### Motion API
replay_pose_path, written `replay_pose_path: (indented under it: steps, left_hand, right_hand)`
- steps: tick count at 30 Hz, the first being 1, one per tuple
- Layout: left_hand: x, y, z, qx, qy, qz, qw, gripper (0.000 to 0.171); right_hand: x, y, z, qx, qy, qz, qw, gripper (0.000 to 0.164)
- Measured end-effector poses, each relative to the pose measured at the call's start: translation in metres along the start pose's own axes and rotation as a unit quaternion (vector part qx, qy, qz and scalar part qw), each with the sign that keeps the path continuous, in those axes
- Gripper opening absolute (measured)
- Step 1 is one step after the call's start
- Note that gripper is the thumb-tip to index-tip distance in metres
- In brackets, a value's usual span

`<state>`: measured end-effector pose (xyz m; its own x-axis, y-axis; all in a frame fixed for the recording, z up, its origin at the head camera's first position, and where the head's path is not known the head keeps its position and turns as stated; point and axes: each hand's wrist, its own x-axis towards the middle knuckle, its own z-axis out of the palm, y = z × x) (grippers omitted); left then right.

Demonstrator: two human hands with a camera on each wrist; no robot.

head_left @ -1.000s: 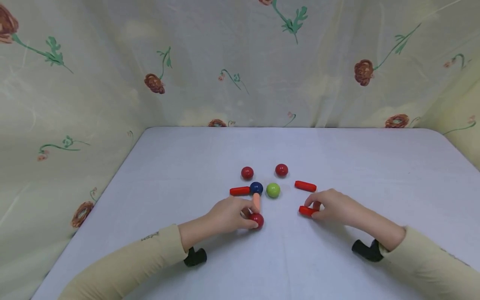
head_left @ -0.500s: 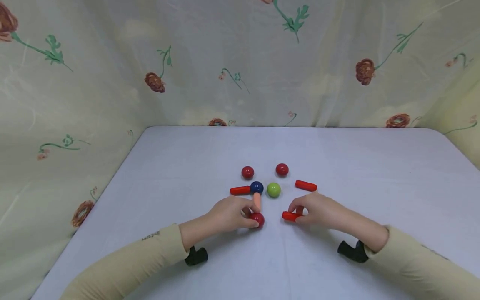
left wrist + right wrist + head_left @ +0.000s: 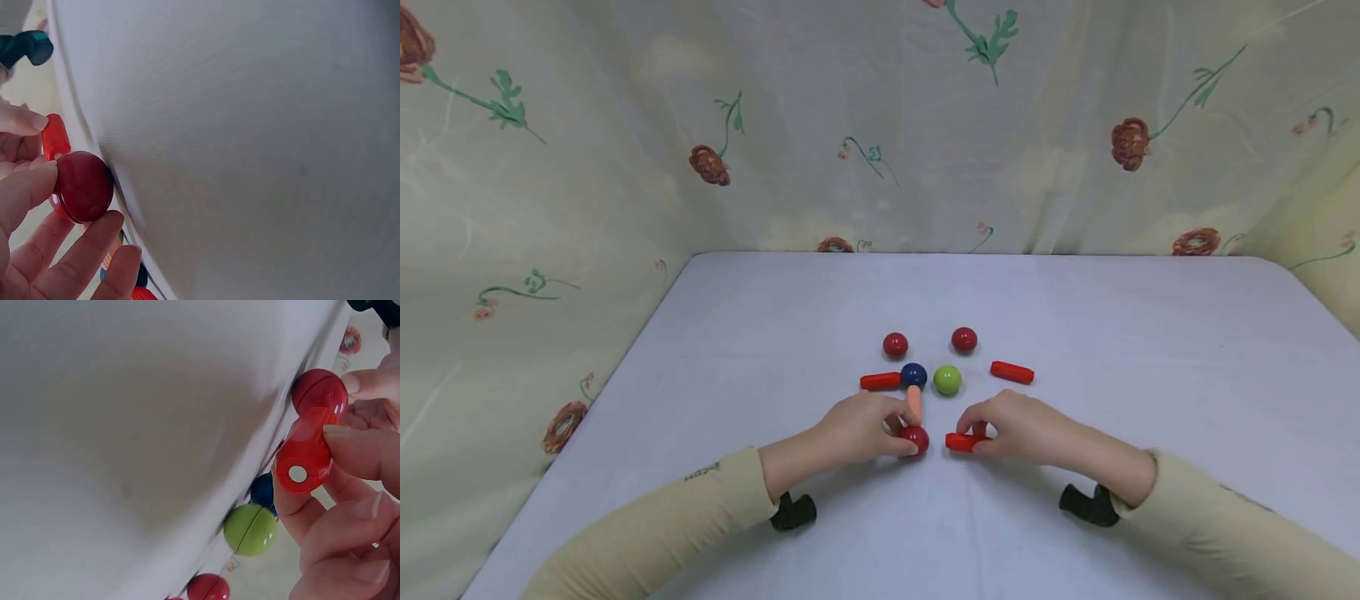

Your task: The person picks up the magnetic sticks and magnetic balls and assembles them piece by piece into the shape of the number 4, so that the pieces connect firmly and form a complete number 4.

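Note:
My left hand (image 3: 863,429) pinches a dark red ball (image 3: 916,440) between thumb and fingers on the table. A peach-coloured stick (image 3: 913,402) runs from that ball up to a blue ball (image 3: 913,375), and a red stick (image 3: 880,381) reaches left from the blue one. Just right of the held ball, my right hand (image 3: 1026,427) pinches another red stick (image 3: 961,442), lying sideways with one end toward the ball. A pale round spot shows in the stick's near end (image 3: 297,474) in the right wrist view.
A green ball (image 3: 947,380) sits right of the blue one. Two more red balls (image 3: 895,345) lie farther back. A loose red stick (image 3: 1012,372) rests beyond my right hand. The white-covered table (image 3: 775,317) backs onto a flowered curtain (image 3: 925,125).
My right hand has moved left with the red stick, bringing it close to the red ball in my left hand. My left hand stays in place.

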<state>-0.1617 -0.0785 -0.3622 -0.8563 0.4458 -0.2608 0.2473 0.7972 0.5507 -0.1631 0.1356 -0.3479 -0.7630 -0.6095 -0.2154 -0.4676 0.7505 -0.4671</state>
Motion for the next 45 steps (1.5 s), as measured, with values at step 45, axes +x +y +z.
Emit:
replay_pose_path:
  steps: [45]
  left_hand:
    - [-0.001, 0.002, -0.001, 0.010, 0.005, 0.012, 0.9999, 0.030]
  right_hand:
    - [0.033, 0.014, -0.026, 0.006, 0.080, 0.020, 0.997, 0.030]
